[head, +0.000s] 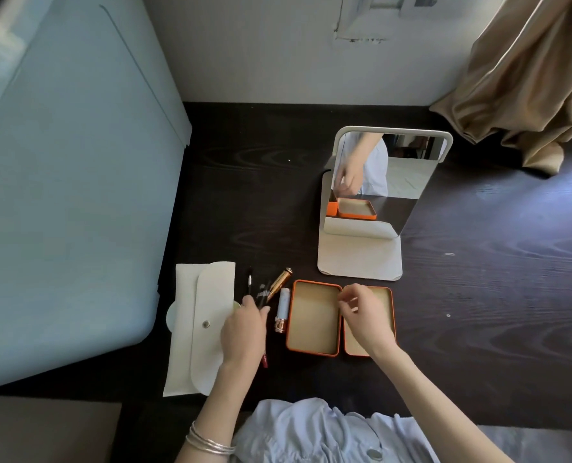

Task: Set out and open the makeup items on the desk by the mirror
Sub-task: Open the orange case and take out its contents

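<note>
A dark wood-grain desk (478,295) carries everything, reaching well beyond both sets of fingers toward the wall. A brown curtain (528,78) hangs over its far right corner, well apart from the hands. Beyond the right fingers stands a white-framed mirror (384,175) on a flat white base, tilted back, its glass showing the orange tin and a reaching hand. Left of the left fingers, and partly under that hand's wrist, lies a white pouch (201,325) with a snap button, its flap turned open. Between the two hands sits the open orange tin (313,317), its tan inside bare, and touching its right side lies the tin's lid (386,295), inside up, mostly covered by the right hand. The left hand (244,332) has its fingers (249,304) curled round thin dark brushes or pencils (261,292) that fan out beyond the fingertips; how many there are is hard to tell. The right hand (366,315) hovers over the lid with its fingers (346,297) bent close together as if pinching, but whether they hold anything cannot be made out. Just right of the left fingers lies a white lipstick tube (282,307) with a rose-gold end, beside the tin's left wall. Just beyond it lies a gold tube (279,282), slanted. A dark red stick (264,359) pokes out from under the left hand. Silver bangles (207,442) circle the left forearm.
</note>
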{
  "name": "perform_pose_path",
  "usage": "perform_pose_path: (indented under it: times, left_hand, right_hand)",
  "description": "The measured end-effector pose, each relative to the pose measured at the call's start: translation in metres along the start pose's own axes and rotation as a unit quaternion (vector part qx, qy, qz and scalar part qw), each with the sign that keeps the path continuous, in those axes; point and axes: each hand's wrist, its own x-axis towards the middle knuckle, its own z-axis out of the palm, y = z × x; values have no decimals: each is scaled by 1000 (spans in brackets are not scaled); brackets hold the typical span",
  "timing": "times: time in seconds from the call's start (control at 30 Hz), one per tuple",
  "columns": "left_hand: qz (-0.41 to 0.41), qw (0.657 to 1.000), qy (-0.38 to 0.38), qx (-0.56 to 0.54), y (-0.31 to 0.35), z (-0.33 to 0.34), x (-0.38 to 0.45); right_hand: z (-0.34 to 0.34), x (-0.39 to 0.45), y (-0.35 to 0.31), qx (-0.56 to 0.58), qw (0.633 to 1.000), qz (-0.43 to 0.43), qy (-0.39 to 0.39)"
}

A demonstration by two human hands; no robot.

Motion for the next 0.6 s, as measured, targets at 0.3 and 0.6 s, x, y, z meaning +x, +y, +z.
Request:
perform_pose_path:
  times: [0.3,0.6]
  left_hand:
    - [-31,993,-77,81,6,12,7]
    - [-80,996,-33,31,11,5,-2]
  right_hand:
    - [9,-9,15,-287,946,123,-87]
    - [10,-12,13,-284,952,93,-69]
